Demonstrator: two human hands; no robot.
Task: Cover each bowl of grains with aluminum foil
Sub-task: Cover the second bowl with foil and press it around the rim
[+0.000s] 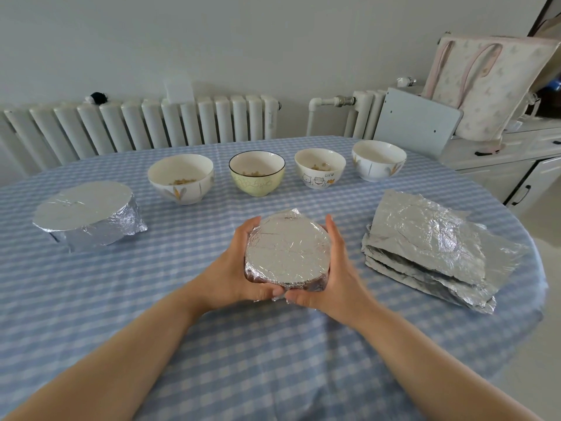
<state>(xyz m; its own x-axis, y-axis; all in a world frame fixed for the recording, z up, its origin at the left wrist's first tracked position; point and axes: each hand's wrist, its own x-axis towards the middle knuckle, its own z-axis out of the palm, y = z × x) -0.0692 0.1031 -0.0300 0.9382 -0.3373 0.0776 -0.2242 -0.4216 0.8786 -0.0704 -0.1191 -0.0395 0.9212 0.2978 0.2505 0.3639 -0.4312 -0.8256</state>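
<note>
foil-covered bowl [287, 253] | between both hands | left grip [235, 268], right grip [331, 275] clasping its sides

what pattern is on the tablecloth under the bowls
A light blue and white check, gingham style, across the whole tablecloth; it shows in the head view, the only one.

My one camera sits on my head, looking forward and down over my forearms across the worktop [91, 299], close to my hands at centre. Its wide lens bends the worktop's edges and reaches the radiator [145, 126] on the far wall.
</note>
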